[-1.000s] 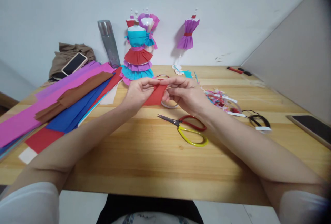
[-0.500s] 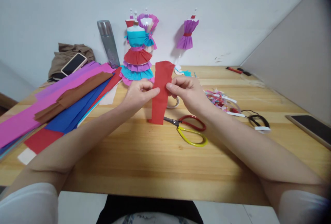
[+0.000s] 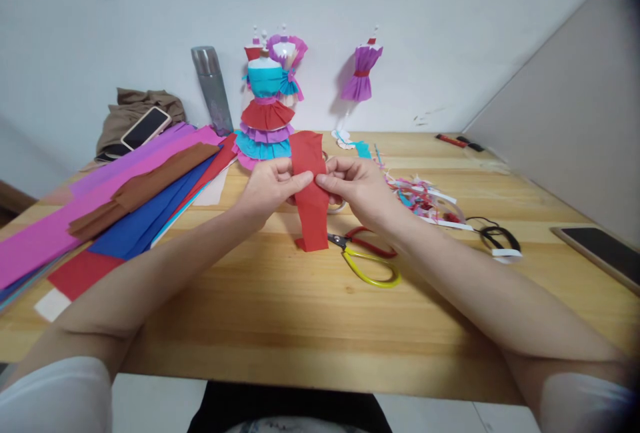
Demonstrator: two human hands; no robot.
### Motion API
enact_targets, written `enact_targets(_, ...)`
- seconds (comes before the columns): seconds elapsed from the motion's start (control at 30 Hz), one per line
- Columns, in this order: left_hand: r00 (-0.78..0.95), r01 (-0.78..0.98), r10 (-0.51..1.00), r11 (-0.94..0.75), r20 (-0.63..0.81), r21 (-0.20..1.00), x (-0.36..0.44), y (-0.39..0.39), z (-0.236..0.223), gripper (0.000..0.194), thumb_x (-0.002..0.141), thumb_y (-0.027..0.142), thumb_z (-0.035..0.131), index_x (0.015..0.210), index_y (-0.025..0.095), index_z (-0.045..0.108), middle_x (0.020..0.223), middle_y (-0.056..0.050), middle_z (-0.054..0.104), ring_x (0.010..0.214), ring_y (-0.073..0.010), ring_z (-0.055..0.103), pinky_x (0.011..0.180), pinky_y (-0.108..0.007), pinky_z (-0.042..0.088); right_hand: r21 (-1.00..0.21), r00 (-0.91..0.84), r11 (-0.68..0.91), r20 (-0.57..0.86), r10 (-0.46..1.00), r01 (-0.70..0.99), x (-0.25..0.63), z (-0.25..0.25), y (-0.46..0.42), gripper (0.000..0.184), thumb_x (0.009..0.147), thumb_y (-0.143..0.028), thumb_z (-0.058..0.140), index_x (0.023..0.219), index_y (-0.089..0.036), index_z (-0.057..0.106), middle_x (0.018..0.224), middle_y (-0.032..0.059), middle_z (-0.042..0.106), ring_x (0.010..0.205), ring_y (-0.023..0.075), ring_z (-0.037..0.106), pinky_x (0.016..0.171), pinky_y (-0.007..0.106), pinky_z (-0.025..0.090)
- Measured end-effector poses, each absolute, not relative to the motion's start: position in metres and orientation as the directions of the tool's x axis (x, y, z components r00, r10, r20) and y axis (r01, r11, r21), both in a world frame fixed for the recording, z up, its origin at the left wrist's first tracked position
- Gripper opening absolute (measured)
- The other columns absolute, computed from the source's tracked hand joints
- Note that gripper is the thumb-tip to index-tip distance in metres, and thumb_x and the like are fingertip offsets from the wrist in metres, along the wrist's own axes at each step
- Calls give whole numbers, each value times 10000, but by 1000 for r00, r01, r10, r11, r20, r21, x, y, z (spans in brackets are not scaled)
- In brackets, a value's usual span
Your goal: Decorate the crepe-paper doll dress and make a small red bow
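Wooden table (image 3: 350,326) under everything; clock face laid on its middle, 12 o'clock away from me. Fan of coloured sheets (image 3: 150,216), pink, purple, brown, blue and red, between 9 and 10 o'clock. Group of dressed figures (image 3: 266,113) at 11 o'clock, the front one in blue, red and purple tiers. Bunched brown cloth (image 3: 117,113) at 10 o'clock, phone (image 3: 147,129) lying against it. Lone purple-dressed figure (image 3: 363,83) between 12 and 1 o'clock, red band at waist. Heap of scraps (image 3: 425,201) at 2 o'clock. Grey bottle (image 3: 214,93) between 10 and 11 o'clock. My left hand (image 3: 269,186) pinches the strip at its 9 o'clock edge; my right hand (image 3: 364,185) pinches it at its 3 o'clock edge. Both thumbs press the near face; the other fingers are partly hidden. Scissors (image 3: 371,269), red and yellow handles, lie at 3 o'clock. Red strip (image 3: 313,216) is upright at 12 o'clock, near centre, covering the scissor tips; table contact: cannot tell.
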State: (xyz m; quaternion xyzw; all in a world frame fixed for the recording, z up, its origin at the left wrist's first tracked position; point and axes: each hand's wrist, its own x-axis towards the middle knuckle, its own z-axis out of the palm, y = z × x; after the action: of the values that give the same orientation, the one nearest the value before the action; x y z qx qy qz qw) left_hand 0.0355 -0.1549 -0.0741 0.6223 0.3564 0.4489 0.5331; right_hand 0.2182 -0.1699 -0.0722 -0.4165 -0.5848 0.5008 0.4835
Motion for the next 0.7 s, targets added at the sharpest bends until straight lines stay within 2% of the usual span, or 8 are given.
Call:
enact_targets(0.27,383,-1,921,-79,73,997,32,-148,-78,238,745,339,849,737,145,712,754,-77,771,641,-164,688,611,-268,541,-984,-176,180,177,968,-3,220,-83,-159,378,686,-484,878,692,-209,620,513,-41,565,441,90,450,438,228,313)
enact_targets(0.43,378,-55,924,-43,61,998,33,-149,-78,208,798,318,798,724,141,717,750,-73,770,606,-134,666,586,-235,530,-979,-178,204,197,964,21,220,-84,-157,386,689,-505,858,673,-206,613,515,-47,551,454,82,432,448,230,292)
enact_targets(0.57,338,-78,938,-56,80,995,34,-149,-77,200,830,294,773,719,134,725,758,-80,773,635,-135,672,598,-225,512,-983,-192,183,183,964,-19,218,-86,-157,391,664,-464,880,790,-215,606,542,-71,556,454,79,429,458,229,290)
enact_targets(0.7,337,-66,940,-42,61,997,35,-150,-76,219,825,296,788,706,129,709,737,-79,757,641,-142,669,592,-229,502,-968,-161,236,246,956,-80,216,-88,-158,454,643,-393,888,895,-238,543,583,-95,564,472,79,445,481,233,314)
